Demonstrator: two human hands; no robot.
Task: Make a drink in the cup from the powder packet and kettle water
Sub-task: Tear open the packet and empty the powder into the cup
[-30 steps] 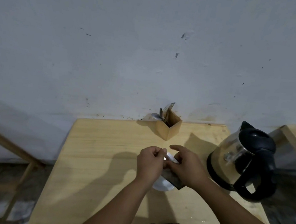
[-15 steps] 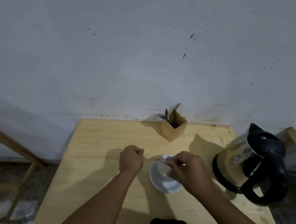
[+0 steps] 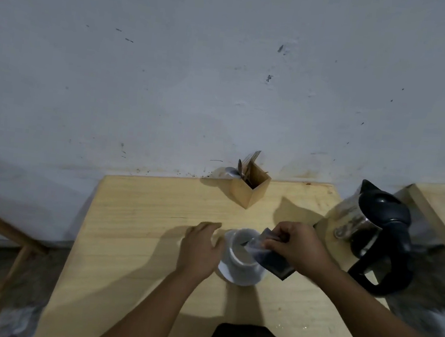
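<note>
Right hand (image 3: 294, 246) pinches a dark glossy packet (image 3: 271, 255) tilted over the round white cup (image 3: 243, 248); left hand (image 3: 202, 248) spread.

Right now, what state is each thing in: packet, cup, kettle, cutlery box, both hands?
Packet: held tilted, its mouth over the cup.
Cup: upright on saucer; contents unclear.
Kettle: upright, lid closed, untouched.
Cutlery box: upright by the wall, utensils inside.
Left hand: open, beside the cup.
Right hand: gripping the packet.
</note>
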